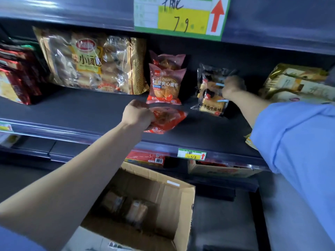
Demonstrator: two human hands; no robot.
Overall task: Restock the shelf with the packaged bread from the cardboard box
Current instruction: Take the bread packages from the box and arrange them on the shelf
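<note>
My left hand (138,114) grips a red packet of red bean bread (165,122) just above the front of the dark shelf (81,109). Behind it, two more red bean bread packets (165,84) stand upright on the shelf. My right hand (233,86) reaches deeper in and holds the right edge of a black-and-yellow bread packet (211,92) standing on the shelf. Below, an open cardboard box (170,211) rests on the floor, with a few wrapped bread packets (126,205) dimly visible at its bottom.
A large bag of small buns (90,62) stands at the shelf's left, red packages (16,75) at the far left, gold packages (297,82) at the right. Price tags hang on the upper shelf edge (181,15) and lower shelf edge (192,153). Another carton (223,171) sits underneath.
</note>
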